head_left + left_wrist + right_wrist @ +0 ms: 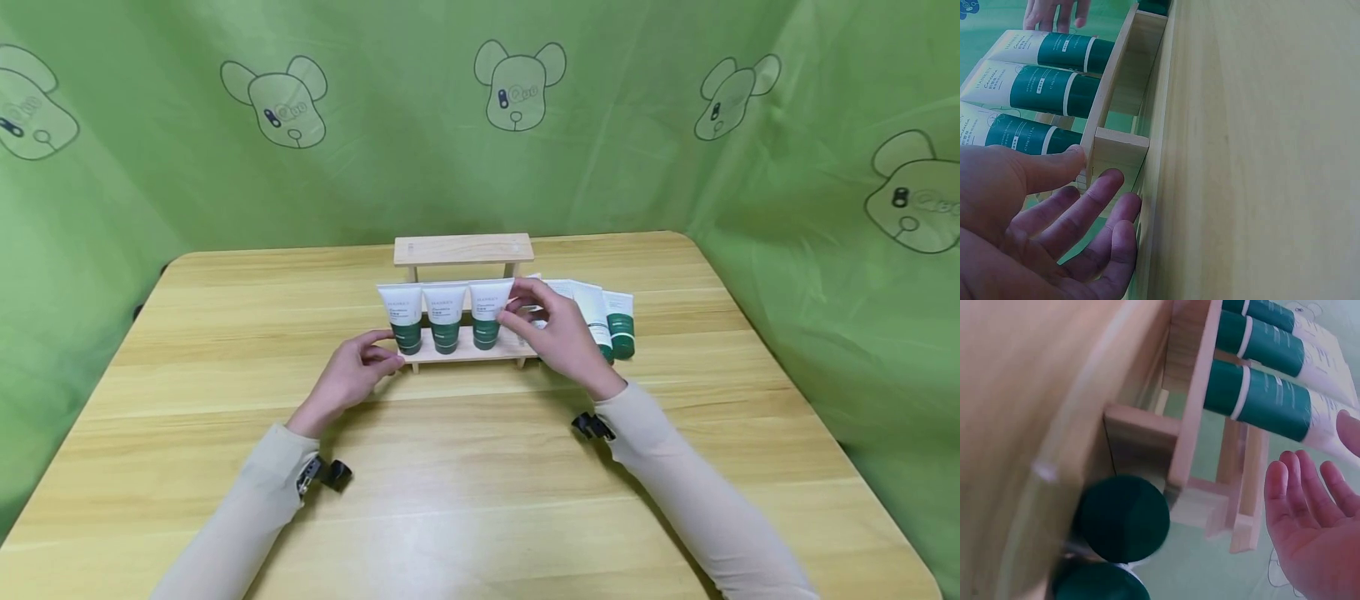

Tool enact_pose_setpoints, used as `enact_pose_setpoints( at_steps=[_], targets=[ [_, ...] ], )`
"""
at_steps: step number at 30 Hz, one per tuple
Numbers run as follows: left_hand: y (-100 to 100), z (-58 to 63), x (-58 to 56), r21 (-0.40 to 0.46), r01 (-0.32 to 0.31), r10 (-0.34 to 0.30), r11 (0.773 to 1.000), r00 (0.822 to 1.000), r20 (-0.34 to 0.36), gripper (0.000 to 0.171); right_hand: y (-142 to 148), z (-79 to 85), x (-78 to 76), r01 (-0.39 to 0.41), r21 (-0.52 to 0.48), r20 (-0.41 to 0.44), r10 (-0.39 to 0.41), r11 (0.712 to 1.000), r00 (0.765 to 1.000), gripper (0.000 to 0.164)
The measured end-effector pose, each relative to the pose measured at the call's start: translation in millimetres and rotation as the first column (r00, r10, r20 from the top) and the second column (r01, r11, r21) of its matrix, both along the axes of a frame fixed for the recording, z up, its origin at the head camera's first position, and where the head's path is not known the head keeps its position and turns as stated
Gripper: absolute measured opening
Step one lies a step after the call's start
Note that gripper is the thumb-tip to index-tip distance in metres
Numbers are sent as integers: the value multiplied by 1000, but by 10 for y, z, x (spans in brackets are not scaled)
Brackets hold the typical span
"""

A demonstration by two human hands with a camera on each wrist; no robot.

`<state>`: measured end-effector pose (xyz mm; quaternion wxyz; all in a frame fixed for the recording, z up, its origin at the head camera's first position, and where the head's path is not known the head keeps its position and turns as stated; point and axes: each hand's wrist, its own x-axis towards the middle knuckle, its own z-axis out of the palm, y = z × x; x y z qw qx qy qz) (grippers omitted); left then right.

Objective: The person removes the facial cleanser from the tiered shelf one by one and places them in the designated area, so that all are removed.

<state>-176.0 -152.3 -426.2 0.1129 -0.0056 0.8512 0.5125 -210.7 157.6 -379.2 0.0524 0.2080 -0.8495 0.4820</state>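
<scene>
Three white-and-green squeeze tubes stand in a row on the front step of a small wooden rack [463,249]: a left tube [406,321], a middle tube [446,317] and a right tube [489,312]. My left hand [351,372] holds the rack's left end. Its thumb [1054,170] rests on the front edge beside the left tube's cap, and the other fingers curl by the end. My right hand [558,329] pinches the right tube near its white upper part. In the right wrist view its thumb lies on the tube [1275,403], with the fingers alongside.
More tubes [592,312] are grouped right of the rack, partly hidden by my right hand; the outermost tube [620,325] shows its green lower half. Dark green caps [1124,519] appear close to the rack's end. A green patterned curtain [420,167] surrounds the wooden table [450,467].
</scene>
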Motion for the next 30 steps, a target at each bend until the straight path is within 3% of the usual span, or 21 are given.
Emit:
enact_pose_setpoints(
  at_steps=[8, 30],
  targets=[
    [-5, 8, 0, -4, -1, 1, 1000, 1000, 1, 57, -71, -66, 13, -15, 27, -3, 15, 1000, 1000, 25],
    [-3, -5, 0, 1, 4, -4, 1000, 1000, -6, 57, -59, -40, 47, 24, 45, -10, -23, 999, 1000, 18]
  ],
)
